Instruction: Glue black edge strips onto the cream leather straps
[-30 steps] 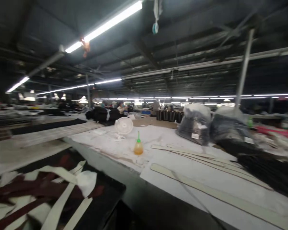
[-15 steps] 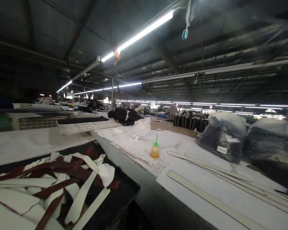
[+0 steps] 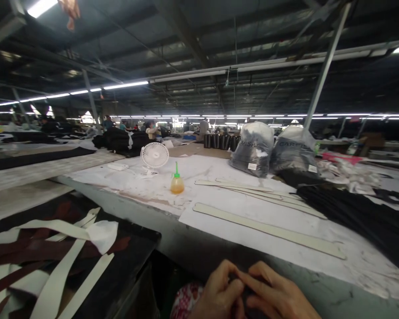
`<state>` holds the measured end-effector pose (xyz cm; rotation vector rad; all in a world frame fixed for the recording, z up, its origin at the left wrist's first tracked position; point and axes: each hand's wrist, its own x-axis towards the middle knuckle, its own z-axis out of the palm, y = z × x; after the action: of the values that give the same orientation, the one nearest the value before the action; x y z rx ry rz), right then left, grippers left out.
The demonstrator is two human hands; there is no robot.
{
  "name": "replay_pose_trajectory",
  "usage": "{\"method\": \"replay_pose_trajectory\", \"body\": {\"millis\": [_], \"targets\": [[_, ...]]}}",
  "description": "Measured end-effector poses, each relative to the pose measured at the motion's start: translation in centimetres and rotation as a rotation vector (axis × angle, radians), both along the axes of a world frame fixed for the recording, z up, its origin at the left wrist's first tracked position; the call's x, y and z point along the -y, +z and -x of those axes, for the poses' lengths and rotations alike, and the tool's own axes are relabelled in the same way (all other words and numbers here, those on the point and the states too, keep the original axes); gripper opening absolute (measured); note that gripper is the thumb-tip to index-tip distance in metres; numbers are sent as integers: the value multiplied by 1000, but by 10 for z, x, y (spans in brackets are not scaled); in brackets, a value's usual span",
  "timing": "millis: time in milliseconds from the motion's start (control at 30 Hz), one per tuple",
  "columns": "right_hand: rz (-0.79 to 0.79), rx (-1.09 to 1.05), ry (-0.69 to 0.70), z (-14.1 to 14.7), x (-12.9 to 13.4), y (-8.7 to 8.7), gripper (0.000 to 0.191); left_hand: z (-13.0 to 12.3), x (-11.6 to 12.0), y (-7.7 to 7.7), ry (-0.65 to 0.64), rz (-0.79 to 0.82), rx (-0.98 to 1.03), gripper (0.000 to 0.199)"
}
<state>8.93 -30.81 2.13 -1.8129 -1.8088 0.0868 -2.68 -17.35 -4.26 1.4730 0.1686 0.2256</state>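
Observation:
At the bottom of the head view, in front of the table's near edge, my left hand (image 3: 221, 290) and my right hand (image 3: 275, 288) are close together, fingers bent and pinched. Something small and dark shows between them, too hidden to name. On the white-covered table (image 3: 216, 166) beyond lie a wide pale strip (image 3: 269, 228) and several thinner pale strips (image 3: 252, 189) with dark edges. An oil bottle (image 3: 177, 184) with a green nozzle stands upright to their left, near a small white fan (image 3: 154, 156).
Cream and dark red strips (image 3: 61, 266) lie heaped on a black surface at the left. Filled plastic bags (image 3: 254, 150) stand at the back right, with black fabric (image 3: 355, 217) at the right edge. People are far behind.
The view has turned right and down. Both my hands have come into view at the bottom, and more of the table's right side shows.

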Motion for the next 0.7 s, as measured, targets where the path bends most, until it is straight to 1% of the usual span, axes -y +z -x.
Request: {"method": "replay_pose_trajectory", "body": {"millis": [33, 67, 100, 133, 200, 233, 267, 300, 367, 400, 433, 467, 500, 533, 567, 633, 700], "targets": [[0, 18, 4, -3, -8, 2, 28, 1, -5, 9, 4, 12, 2, 40], [-15, 40, 1, -6, -16, 4, 26, 1, -13, 19, 26, -15, 17, 42], [-33, 64, -17, -9, -22, 7, 25, 2, -24, 31, 75, -80, 40, 42], [-53, 87, -46, -10, -26, 10, 25, 1, -39, 43, 163, -166, 67, 41], [-76, 121, -116, -10, -27, 17, 28, 0, -75, 65, 433, -448, 140, 36], [-80, 126, -137, -9, -24, 20, 29, -2, -97, 74, 551, -583, 134, 33], [-75, 122, -148, -8, -18, 24, 29, -5, -119, 80, 624, -692, 118, 33], [-67, 108, -157, -8, -10, 28, 28, -10, -141, 83, 641, -790, 99, 34], [-107, 76, -222, -17, 13, 36, 28, -22, -181, 83, 569, -934, 87, 38], [-146, 64, -305, -26, 27, 39, 28, -27, -198, 80, 520, -975, 82, 41], [-194, 56, -426, -39, 43, 43, 28, -33, -211, 76, 473, -1003, 74, 44], [-239, 51, -578, -55, 59, 45, 29, -37, -222, 71, 427, -1014, 65, 46], [-251, 39, -739, -74, 74, 47, 29, -39, -230, 66, 397, -1019, 60, 48], [-232, 20, -883, -92, 87, 48, 30, -41, -235, 61, 358, -1028, 50, 50], [-188, -16, -973, -111, 97, 49, 31, -42, -239, 57, 331, -1036, 43, 51], [-99, -79, -992, -141, 104, 46, 30, -44, -244, 52, 291, -1055, 34, 53], [-27, -69, -954, -160, 98, 40, 27, -46, -247, 50, 282, -1070, 37, 54]]}}
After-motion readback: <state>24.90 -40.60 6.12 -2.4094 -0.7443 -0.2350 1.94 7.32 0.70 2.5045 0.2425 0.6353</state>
